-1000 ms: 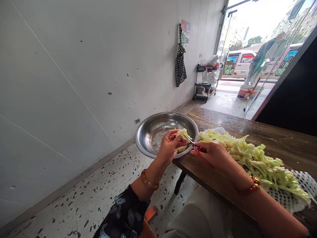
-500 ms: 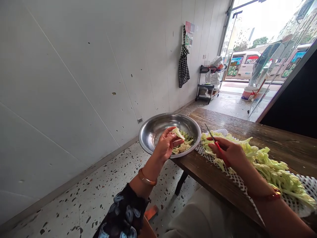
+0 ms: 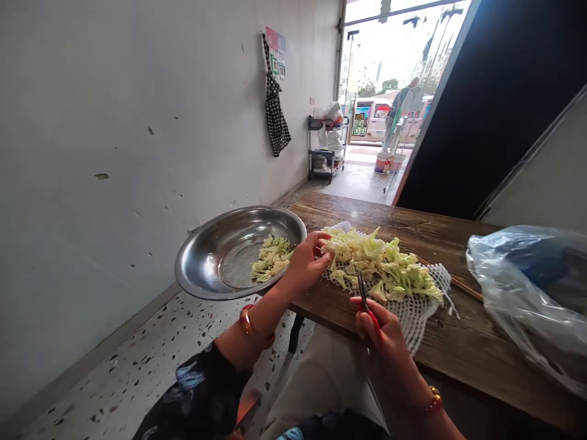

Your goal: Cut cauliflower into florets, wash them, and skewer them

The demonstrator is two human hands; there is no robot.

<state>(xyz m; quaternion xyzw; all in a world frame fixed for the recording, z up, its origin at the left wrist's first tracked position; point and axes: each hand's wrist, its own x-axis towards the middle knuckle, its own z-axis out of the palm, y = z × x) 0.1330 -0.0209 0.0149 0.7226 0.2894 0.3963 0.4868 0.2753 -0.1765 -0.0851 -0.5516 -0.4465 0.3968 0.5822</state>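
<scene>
My left hand (image 3: 310, 261) reaches to the near-left end of a heap of cut cauliflower (image 3: 385, 266), its thumb and fingers closed around a pale cauliflower floret (image 3: 335, 245). My right hand (image 3: 383, 330) grips red-handled scissors (image 3: 363, 293) at the front of the heap, dark blades pointing up and away. White foam netting (image 3: 415, 321) lies beneath the cauliflower. To the left of my left hand, a wide steel bowl (image 3: 208, 260) holds several cauliflower pieces (image 3: 271, 258) along its right side.
Everything rests on a dark wooden table (image 3: 316, 311), with the bowl overhanging its left edge. A clear plastic bag (image 3: 527, 287) sits at the right, beside a thin brown stick (image 3: 468, 289). A white wall (image 3: 137, 153) runs along the left. Farther back stands a shelf cart (image 3: 326, 150).
My left hand has moved from above the bowl to the heap; the piece it held is out of its fingers. The scissors have come closer to me. My view has turned right.
</scene>
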